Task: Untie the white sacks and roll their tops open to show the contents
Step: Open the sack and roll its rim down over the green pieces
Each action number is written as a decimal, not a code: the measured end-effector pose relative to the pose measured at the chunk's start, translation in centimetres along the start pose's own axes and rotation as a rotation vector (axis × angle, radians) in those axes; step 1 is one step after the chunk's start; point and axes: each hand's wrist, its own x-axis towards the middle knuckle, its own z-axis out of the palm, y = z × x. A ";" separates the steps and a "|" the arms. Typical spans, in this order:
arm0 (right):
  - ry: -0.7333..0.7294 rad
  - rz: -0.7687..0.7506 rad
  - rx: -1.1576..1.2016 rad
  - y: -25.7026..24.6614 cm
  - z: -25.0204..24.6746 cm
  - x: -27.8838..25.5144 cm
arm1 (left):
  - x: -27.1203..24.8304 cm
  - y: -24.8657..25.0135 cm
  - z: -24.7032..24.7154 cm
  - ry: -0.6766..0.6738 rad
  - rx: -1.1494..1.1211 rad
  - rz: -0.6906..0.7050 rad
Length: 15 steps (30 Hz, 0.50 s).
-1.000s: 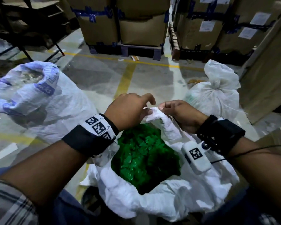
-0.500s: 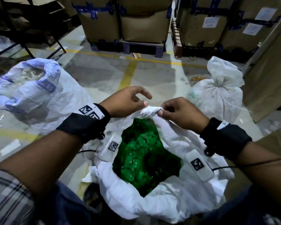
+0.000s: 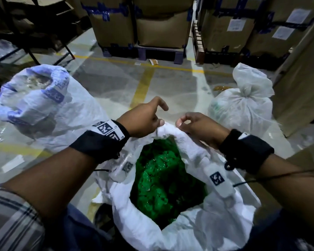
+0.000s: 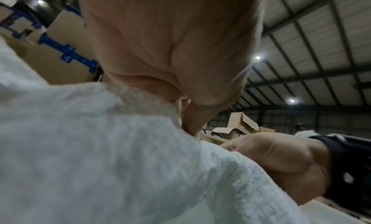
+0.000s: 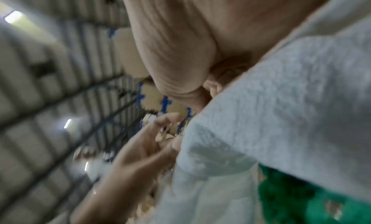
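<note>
A white woven sack (image 3: 181, 140) stands open between my arms, its top rolled into a thick rim around bright green contents (image 3: 163, 183). My left hand (image 3: 159, 124) pinches the far edge of the rim with thumb on top and index finger lifted. My right hand (image 3: 179, 124) pinches the same edge just to the right. In the left wrist view my palm (image 4: 170, 52) lies against the sack cloth (image 4: 100, 148). The right wrist view is blurred: my right hand (image 5: 180, 44) on the cloth (image 5: 281, 108) above the green contents (image 5: 301, 203).
At the left a white sack (image 3: 43, 98) with blue print has its top rolled open. A tied white sack (image 3: 243, 105) stands at the right, beside a tall cardboard box (image 3: 301, 78). Stacked cartons on pallets (image 3: 161, 24) line the back, beyond a yellow floor line (image 3: 141, 87).
The peak of cloth between my hands has gone down into the roll. My left hand has turned and slid left, its index finger lifting. Both hands stay at the far rim.
</note>
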 end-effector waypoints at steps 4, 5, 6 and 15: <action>0.188 -0.390 -0.817 -0.8 0.5 -2.1 | 1.0 -1.4 -0.3 -0.011 -0.039 -0.140; 0.190 -0.400 -0.943 -0.9 0.6 -2.6 | 1.1 -1.8 -0.4 -0.007 -0.060 -0.176; 0.179 -0.367 -1.019 -1.0 0.6 -2.9 | 1.2 -2.0 -0.5 -0.006 -0.085 -0.207; -0.035 0.041 0.113 0.3 -0.5 -0.9 | 0.4 -0.4 -0.3 0.061 0.152 0.087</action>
